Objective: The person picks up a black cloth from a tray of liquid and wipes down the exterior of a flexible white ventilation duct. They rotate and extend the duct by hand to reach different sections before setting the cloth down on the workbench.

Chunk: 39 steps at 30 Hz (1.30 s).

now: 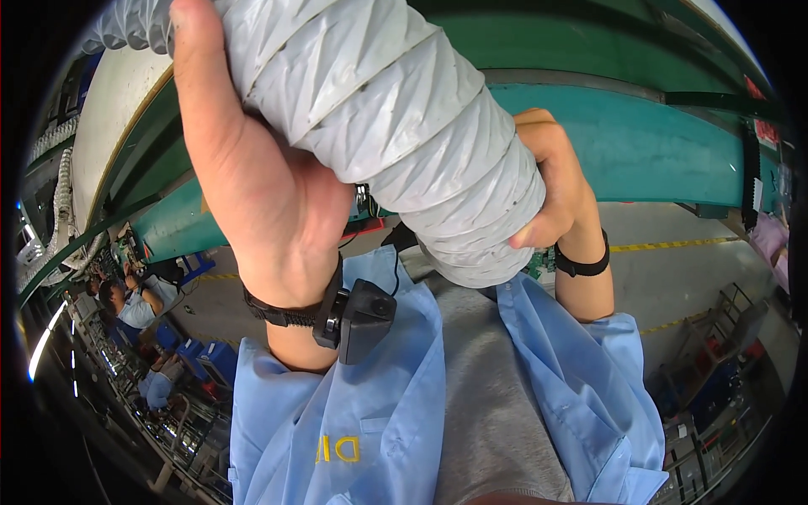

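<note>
Evidently the lifting is done, with the grey ribbed hose (379, 109) up before the person's grey shirt (484, 370), right hand (557, 172) clasping its near end, left hand (265, 194) against it, grip unclear, that end seemingly not yet joined.

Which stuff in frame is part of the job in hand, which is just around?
In the job:
- grey flexible duct
- left hand, against the duct, fingers hidden
- right hand, gripping its near end

Apparently just around:
- blue bins, lower left
- thinner ribbed hose, far left
- yellow floor marking
</note>
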Available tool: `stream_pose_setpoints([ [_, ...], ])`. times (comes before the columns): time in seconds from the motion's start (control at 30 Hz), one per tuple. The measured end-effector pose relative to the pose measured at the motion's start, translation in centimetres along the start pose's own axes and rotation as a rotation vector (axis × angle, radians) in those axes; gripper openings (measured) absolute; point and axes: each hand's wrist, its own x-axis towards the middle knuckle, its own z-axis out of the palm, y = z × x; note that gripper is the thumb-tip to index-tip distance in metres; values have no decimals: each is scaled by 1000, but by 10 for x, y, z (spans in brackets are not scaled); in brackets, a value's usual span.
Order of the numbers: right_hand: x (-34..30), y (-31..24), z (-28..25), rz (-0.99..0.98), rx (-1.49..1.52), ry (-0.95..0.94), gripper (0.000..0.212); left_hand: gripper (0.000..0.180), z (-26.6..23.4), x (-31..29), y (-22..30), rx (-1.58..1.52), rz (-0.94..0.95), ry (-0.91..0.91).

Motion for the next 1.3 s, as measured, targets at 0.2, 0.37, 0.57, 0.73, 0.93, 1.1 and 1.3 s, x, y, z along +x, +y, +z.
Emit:
stream_pose_setpoints([
  [0.2,-3,10,-1,-8,34,4,59,71,1,-1,0,-4,-35,168],
  [0.37,-6,6,0,-2,-16,105,56,72,-1,-3,-4,-9,-59,253],
  [0.57,-1,1,5,-14,-37,132,53,73,-28,-32,-39,262,285,21],
  [0.73,0,-4,9,-39,-77,173,51,82,-11,-33,-35,555,269,-9],
  [0.93,-1,-3,18,-41,-77,225,49,86,-9,-37,-33,418,222,78],
  [1.1,-2,-4,23,-31,-148,248,49,84,-13,-39,-37,390,247,68],
  [1.3,1,-12,29,-89,-279,297,53,78,-10,-49,-35,240,222,150],
])
